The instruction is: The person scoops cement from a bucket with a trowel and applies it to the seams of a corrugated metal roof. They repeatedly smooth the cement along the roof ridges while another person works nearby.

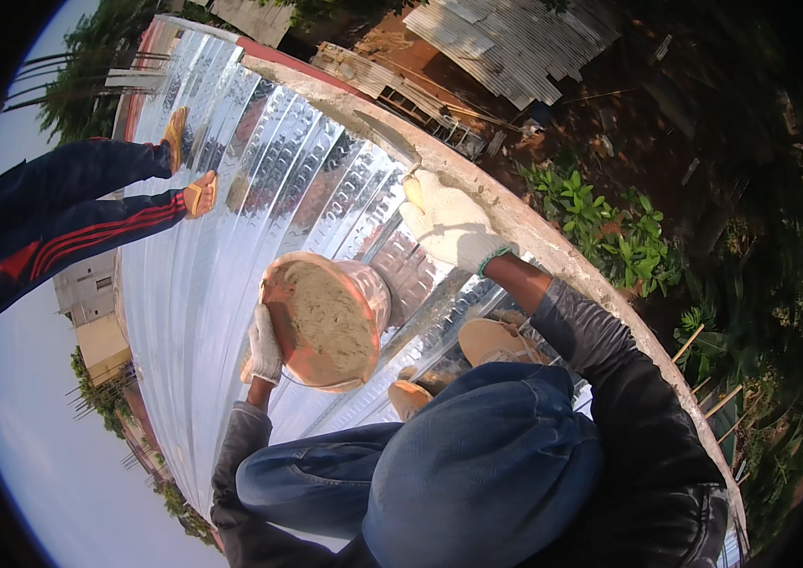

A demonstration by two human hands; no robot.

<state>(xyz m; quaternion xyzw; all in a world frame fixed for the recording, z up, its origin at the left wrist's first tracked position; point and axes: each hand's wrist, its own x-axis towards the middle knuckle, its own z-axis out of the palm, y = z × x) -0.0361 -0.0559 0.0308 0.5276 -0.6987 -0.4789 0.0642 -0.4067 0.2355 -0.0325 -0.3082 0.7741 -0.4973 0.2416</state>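
A round orange-brown bucket (371, 284) of wet grey-brown mortar (321, 322) is tilted toward me above the shiny metal roofing. My left hand (265, 348), in a pale knit glove, is closed on the bucket's left rim. Beyond the bucket, my right hand (454, 225) wears a cream glove with a green cuff. It is at the joint between the metal roof sheets (203, 275) and the low masonry wall (506, 204). Its fingers are curled near a yellowish patch, and whatever they hold is hidden. A dark, blade-like grey shape lies on the wall just past them.
My shoes (496, 343) stand on the ribbed sheets below the bucket. At the upper left, another person in dark trousers (89, 208) and yellow sandals stands on the roof. Past the wall, the ground drops to leafy plants (600, 218) and a lower corrugated roof (515, 47).
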